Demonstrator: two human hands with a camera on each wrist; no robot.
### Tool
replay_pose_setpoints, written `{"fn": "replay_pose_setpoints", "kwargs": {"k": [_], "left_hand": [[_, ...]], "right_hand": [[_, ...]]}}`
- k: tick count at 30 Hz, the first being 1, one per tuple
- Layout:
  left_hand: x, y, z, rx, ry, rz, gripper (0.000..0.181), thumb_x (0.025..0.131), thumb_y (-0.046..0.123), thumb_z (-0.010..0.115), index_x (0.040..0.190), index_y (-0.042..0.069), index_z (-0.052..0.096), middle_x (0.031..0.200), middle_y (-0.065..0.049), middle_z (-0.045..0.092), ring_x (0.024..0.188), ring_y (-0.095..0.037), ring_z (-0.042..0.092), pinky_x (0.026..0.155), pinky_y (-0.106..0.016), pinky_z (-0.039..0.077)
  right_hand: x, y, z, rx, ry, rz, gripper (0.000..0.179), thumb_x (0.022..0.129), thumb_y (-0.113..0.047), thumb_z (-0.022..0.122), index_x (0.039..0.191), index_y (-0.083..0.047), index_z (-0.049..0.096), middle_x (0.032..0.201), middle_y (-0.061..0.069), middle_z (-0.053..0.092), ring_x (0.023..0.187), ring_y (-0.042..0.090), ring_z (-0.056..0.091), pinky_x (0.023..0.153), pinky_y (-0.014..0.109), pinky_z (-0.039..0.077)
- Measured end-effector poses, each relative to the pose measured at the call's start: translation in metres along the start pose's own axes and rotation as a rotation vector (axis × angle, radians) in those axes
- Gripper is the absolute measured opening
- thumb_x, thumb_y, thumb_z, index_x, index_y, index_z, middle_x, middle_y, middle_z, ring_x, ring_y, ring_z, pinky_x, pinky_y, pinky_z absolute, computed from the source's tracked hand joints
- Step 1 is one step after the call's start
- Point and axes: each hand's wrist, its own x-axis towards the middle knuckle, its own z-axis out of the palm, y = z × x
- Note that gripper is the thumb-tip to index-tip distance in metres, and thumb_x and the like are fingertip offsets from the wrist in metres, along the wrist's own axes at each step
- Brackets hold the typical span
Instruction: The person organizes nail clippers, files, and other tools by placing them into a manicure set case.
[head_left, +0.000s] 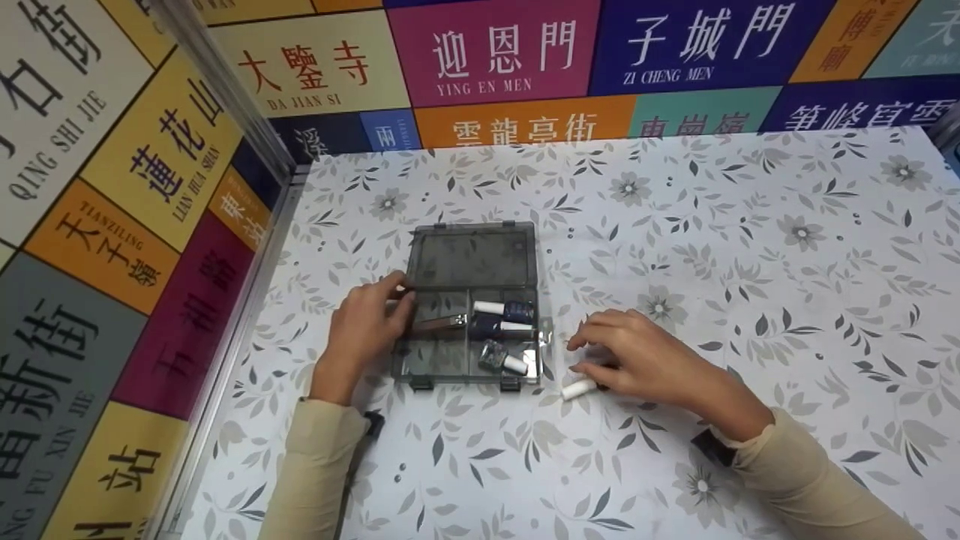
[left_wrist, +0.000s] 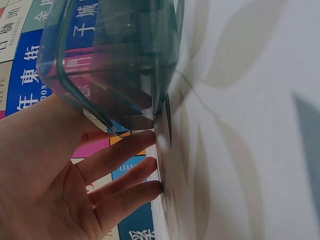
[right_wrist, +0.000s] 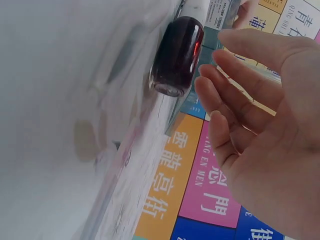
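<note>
Filling most of the head view, the desk (head_left: 787, 322) carries an open box (head_left: 431, 360), lid laid back away from the person. By its left wall is the left hand (head_left: 364, 322): thumb and index at the wall, the other fingers straight and spread, tips on the desk. A light touch there looks enough to steady the box. The right hand (head_left: 637, 356) is right of the box, fingers loosely curved, thumb apart, apparently pinching nothing. The step seems to be grasping the dark red bottle (right_wrist: 177, 55) just beside them; done well, thumb and index would meet across its round body, square to its length, so it cannot roll. It lies on its side on the desk, long axis running roughly left-right, base under the hand. Its white cap (head_left: 577, 388) points left toward the box and slightly toward the person.
</note>
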Motion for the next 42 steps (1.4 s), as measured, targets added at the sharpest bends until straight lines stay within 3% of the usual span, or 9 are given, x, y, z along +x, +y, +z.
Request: {"fn": "replay_pose_setpoints", "kwargs": {"k": [12, 21, 27, 42], "left_hand": [[-0.001, 0.0, 0.0, -0.013, -0.008, 0.0, 0.013, 0.109, 0.033, 0.065, 0.117, 0.026, 0.072, 0.122, -0.005, 0.082, 0.112, -0.036, 0.078, 0.081, -0.06, 0.061], [-0.001, 0.0, -0.001, -0.012, -0.018, -0.014, 0.015, 0.109, 0.035, 0.064, 0.119, 0.027, 0.072, 0.124, -0.006, 0.081, 0.115, -0.036, 0.077, 0.084, -0.06, 0.061], [-0.001, 0.0, -0.002, -0.015, -0.014, -0.01, 0.014, 0.109, 0.035, 0.065, 0.118, 0.026, 0.071, 0.123, -0.006, 0.082, 0.113, -0.035, 0.078, 0.083, -0.059, 0.062], [-0.001, 0.001, -0.001, -0.017, -0.016, -0.002, 0.014, 0.109, 0.033, 0.065, 0.118, 0.025, 0.071, 0.123, -0.007, 0.082, 0.113, -0.035, 0.078, 0.084, -0.058, 0.062]], "right_hand": [[-0.018, 0.005, -0.002, -0.043, -0.032, 0.072, 0.025, 0.091, -0.027, 0.085, 0.114, -0.017, 0.081, 0.107, -0.004, 0.075, 0.099, 0.013, 0.066, 0.097, 0.046, 0.054], [-0.028, 0.006, -0.006, -0.04, -0.073, 0.093, 0.028, 0.089, -0.023, 0.082, 0.117, -0.022, 0.079, 0.115, -0.008, 0.073, 0.115, 0.016, 0.067, 0.108, 0.051, 0.05], [-0.031, 0.007, -0.005, -0.042, -0.089, 0.071, 0.042, 0.078, -0.009, 0.075, 0.117, -0.024, 0.079, 0.113, -0.011, 0.072, 0.109, 0.011, 0.066, 0.101, 0.045, 0.052], [-0.03, 0.01, -0.002, -0.003, -0.115, 0.087, 0.032, 0.088, -0.019, 0.081, 0.119, -0.024, 0.077, 0.105, -0.013, 0.069, 0.095, 0.005, 0.06, 0.091, 0.039, 0.053]]}}
